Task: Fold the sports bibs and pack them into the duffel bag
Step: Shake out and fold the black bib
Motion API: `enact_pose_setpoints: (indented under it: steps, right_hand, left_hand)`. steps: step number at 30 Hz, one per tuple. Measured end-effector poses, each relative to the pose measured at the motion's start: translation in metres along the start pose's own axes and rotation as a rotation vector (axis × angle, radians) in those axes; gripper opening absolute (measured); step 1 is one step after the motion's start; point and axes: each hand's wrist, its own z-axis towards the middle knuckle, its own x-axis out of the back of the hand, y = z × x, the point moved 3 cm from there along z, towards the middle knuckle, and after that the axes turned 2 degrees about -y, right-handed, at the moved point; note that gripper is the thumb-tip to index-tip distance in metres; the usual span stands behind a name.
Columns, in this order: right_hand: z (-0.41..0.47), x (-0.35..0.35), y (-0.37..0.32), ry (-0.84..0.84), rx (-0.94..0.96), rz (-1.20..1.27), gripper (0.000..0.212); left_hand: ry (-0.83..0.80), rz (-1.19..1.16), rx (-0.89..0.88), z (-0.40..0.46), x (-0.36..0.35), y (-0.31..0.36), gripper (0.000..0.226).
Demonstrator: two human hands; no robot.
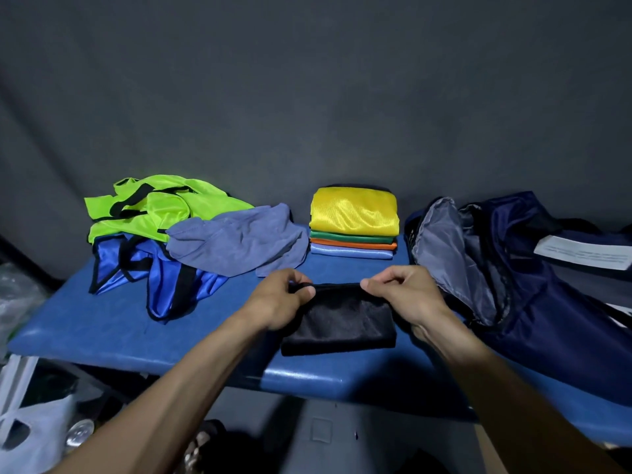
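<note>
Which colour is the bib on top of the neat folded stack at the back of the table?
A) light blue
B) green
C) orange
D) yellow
D: the yellow bib lies on top of the folded stack, with the green bib, the orange bib and the light blue bib showing only as edges beneath it, in that order downward.

a single wide-angle view from the person's head looks forward and down, close over the blue surface (102,333). both forearms reach in from the bottom edge toward the middle, so the near edge of the surface sits low in the picture. a dark backdrop (307,97) fills the upper half. straight lines bow toward the frame's edges.
</note>
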Motion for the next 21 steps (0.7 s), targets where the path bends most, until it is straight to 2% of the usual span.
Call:
enact_pose_setpoints:
  steps: [4,6,9,11,15,21]
  right_hand:
    - [-0.001,-0.003,0.002,-0.237,-0.132,0.162,0.006]
    - [-0.001,-0.002,0.003,-0.309,-0.105,0.073,0.005]
    - [0.002,0.008,0.001,-0.283,0.025,-0.196,0.002]
    - [0.002,0.012,0.000,-0.280,0.073,-0.317,0.009]
    - [-0.003,0.010,-0.001,-0.314,0.049,-0.268,0.017]
    - [-0.010,0.001,0.002,-0.270,0.013,-0.220,0.023]
  left_hand:
    - [0.116,0.135,-0.113,0.014,0.012,0.008,0.011]
    - [0.115,0.157,-0.128,0.020,0.013,0.006,0.014]
    - [0.123,0.158,-0.150,0.022,0.010,0.001,0.015]
    - [0.137,0.160,-0.168,0.022,0.009,-0.001,0.016]
    - [0.159,0.160,-0.199,0.023,0.008,-0.004,0.014]
    - [0.183,0.154,-0.229,0.021,0.005,-0.008,0.011]
